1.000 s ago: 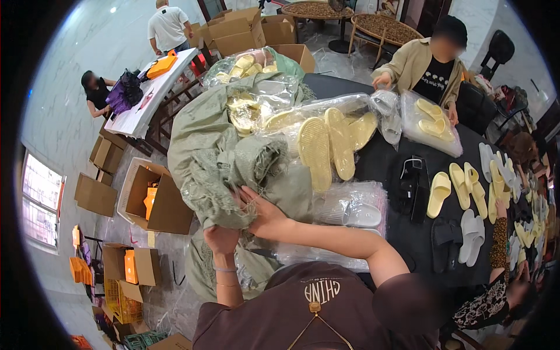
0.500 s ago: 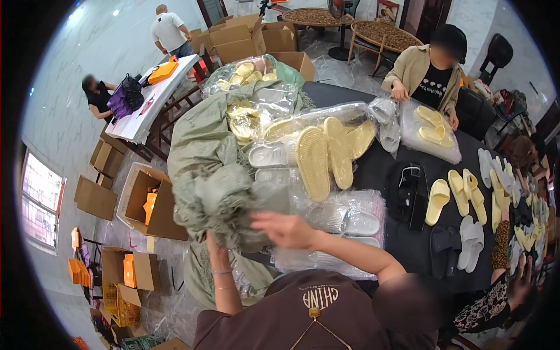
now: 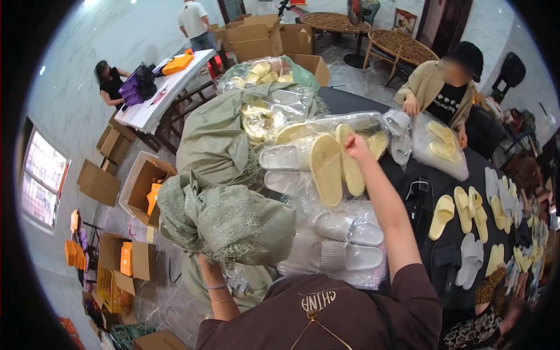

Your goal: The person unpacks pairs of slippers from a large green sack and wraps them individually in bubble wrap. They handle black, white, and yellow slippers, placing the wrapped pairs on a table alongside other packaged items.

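Observation:
A grey-green woven sack (image 3: pixel 233 224) with frayed edges stands bunched up in front of me at the left. My left hand (image 3: pixel 205 262) holds its gathered part from below; the cloth covers most of the fingers. My right hand (image 3: pixel 354 146) is raised out over the slippers, its fingers closed on a thin pale thread (image 3: pixel 328 167) that slants back toward the sack. Beneath that hand lie yellow slippers (image 3: pixel 326 175), soles up. Clear-bagged white slippers (image 3: pixel 349 256) lie nearer me, right of the sack.
Across the black-covered table (image 3: pixel 402 195), a person (image 3: pixel 446 87) handles yellow slippers in a clear bag (image 3: pixel 440 146). Loose yellow, grey and black slippers line the right side. Another large sack (image 3: pixel 213 125) bulges behind mine. Cardboard boxes (image 3: pixel 146 186) stand on the floor at left.
My right hand has swung from beside the sack up and away to the far right, over the yellow slippers. The sack's bunched part has tipped toward me and spread.

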The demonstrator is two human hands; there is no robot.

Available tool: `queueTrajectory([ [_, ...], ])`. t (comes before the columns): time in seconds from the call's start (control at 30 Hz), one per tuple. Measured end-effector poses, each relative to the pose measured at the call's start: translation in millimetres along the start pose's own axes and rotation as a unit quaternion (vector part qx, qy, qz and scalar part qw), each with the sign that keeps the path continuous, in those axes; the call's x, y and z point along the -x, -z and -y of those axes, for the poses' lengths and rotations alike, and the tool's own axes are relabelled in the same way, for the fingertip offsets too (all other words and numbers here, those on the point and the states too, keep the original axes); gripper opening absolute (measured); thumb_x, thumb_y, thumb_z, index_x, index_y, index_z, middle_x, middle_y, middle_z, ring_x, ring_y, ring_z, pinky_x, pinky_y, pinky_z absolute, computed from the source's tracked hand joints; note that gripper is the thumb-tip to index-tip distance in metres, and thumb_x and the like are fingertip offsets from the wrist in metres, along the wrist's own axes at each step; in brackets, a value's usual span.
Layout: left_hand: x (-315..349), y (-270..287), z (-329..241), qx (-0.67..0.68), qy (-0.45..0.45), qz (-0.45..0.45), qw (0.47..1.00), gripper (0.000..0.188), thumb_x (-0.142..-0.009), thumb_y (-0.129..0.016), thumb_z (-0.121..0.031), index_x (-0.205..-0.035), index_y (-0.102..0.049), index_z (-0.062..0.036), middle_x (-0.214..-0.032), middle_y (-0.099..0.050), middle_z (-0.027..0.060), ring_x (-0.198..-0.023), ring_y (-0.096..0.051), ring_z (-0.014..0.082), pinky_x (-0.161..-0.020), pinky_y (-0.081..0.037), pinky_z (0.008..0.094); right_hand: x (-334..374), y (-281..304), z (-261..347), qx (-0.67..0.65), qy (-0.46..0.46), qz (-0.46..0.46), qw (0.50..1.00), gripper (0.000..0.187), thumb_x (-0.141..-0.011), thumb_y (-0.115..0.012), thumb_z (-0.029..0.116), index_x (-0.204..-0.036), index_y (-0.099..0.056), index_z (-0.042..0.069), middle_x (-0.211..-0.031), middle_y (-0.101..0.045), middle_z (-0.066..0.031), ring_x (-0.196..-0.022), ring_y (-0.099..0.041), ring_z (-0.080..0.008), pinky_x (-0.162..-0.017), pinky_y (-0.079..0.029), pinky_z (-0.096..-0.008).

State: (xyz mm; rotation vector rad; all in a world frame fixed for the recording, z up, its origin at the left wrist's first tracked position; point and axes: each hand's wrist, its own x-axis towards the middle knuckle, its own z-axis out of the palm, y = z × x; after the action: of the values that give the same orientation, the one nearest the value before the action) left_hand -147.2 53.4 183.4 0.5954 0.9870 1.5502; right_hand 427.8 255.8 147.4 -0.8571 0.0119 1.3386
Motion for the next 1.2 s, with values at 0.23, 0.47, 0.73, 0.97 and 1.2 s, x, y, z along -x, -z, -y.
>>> queueTrajectory([
  [0.23, -19.3, -28.1, -42.1, -0.117, -0.127, 0.059, 0.983, 0.035, -0.087, -0.052, -0.016, -0.118, -0.05, 0.0016, -0.112, -0.056, 0.0101, -0.097, -0.056, 0.0222, -0.081, -0.047, 0.0331, 77.9, -138.8, 49.6, 0.283, 0.259, 0.06, 0.922, 0.021, -0.093, -0.042, 0.02, -0.101, -0.054, 0.004, -0.057, -0.035, 0.0067, -0.043, -0.028, -0.002, -0.035, -0.02, -0.0191],
  [0.47, -60.7, -96.8, -125.6, -0.126, -0.233, 0.193, 0.945, 0.036, -0.089, -0.05, -0.019, -0.119, -0.049, 0.0007, -0.114, -0.055, 0.0098, -0.1, -0.055, 0.0219, -0.083, -0.047, 0.0329, 145.5, -203.0, 72.7, 0.23, 0.389, 0.092, 0.887, 0.023, -0.094, -0.04, 0.02, -0.099, -0.054, 0.002, -0.057, -0.034, 0.0065, -0.042, -0.026, -0.0017, -0.036, -0.021, -0.0189],
  [0.73, -119.9, -171.7, -196.8, -0.079, -0.305, 0.294, 0.902, 0.037, -0.09, -0.049, -0.022, -0.12, -0.049, -0.0003, -0.116, -0.054, 0.0093, -0.104, -0.054, 0.0215, -0.085, -0.047, 0.0327, 201.9, -236.6, 139.2, 0.241, 0.558, 0.115, 0.785, 0.024, -0.094, -0.041, 0.017, -0.102, -0.052, -0.002, -0.059, -0.035, 0.005, -0.046, -0.028, -0.0028, -0.039, -0.021, -0.0206],
  [0.97, -197.2, -209.9, -217.4, -0.187, -0.323, 0.213, 0.903, 0.037, -0.092, -0.047, -0.022, -0.123, -0.046, -0.0026, -0.118, -0.053, 0.0097, -0.101, -0.054, 0.0221, -0.085, -0.047, 0.0347, 223.8, -234.3, 222.4, 0.148, 0.602, 0.156, 0.769, 0.023, -0.093, -0.038, 0.012, -0.104, -0.052, -0.003, -0.064, -0.043, 0.0003, -0.048, -0.033, -0.0057, -0.041, -0.026, -0.0209],
  [1.2, -227.8, -204.5, -194.8, 0.12, -0.15, 0.253, 0.948, 0.035, -0.092, -0.045, -0.025, -0.12, -0.049, -0.0046, -0.115, -0.056, 0.0096, -0.1, -0.055, 0.0252, -0.086, -0.047, 0.0359, 240.3, -204.2, 212.7, 0.19, 0.676, -0.033, 0.711, 0.026, -0.091, -0.041, 0.018, -0.096, -0.06, 0.0, -0.077, -0.061, -0.0073, -0.058, -0.054, -0.0113, -0.056, -0.046, -0.0241],
])
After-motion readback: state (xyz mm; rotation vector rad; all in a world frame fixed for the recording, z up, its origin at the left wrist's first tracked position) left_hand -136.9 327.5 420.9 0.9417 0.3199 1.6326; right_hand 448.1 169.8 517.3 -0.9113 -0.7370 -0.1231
